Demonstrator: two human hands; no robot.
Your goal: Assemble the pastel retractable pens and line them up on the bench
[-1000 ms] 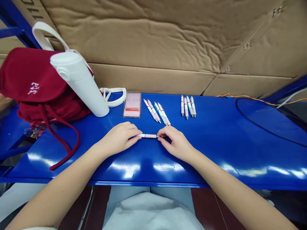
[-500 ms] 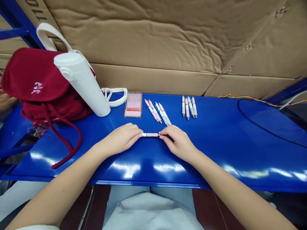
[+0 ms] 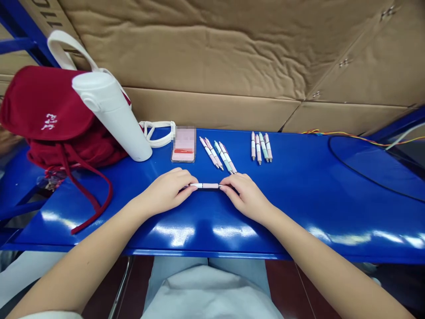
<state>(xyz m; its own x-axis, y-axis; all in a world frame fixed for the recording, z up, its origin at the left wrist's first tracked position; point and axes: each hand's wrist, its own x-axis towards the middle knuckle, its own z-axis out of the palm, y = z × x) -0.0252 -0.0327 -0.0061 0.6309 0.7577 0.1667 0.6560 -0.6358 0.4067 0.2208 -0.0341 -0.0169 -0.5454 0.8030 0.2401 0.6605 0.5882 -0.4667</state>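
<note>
A white and pale pink pen (image 3: 210, 186) lies level between my two hands, just above or on the blue tabletop. My left hand (image 3: 170, 188) pinches its white end between thumb and fingers. At the metal tip, my right hand (image 3: 247, 195) closes its thumb and fingers on the other end. Right behind the pen, several similar pens (image 3: 212, 153) lie slanted side by side, the nearest ends close to my right fingers. Further right, another row of pens (image 3: 261, 147) in pink, white and mint lies neatly together.
A phone (image 3: 183, 146) lies behind my left hand. To the left, a white bottle (image 3: 114, 117) leans against a red bag (image 3: 49, 102) whose strap hangs onto the blue table (image 3: 315, 190). Cardboard (image 3: 199, 57) stands behind. A black cable (image 3: 361, 166) crosses the right side.
My left fingers have shifted slightly on the pen, so more of its white end shows. The right hand stays almost where it was.
</note>
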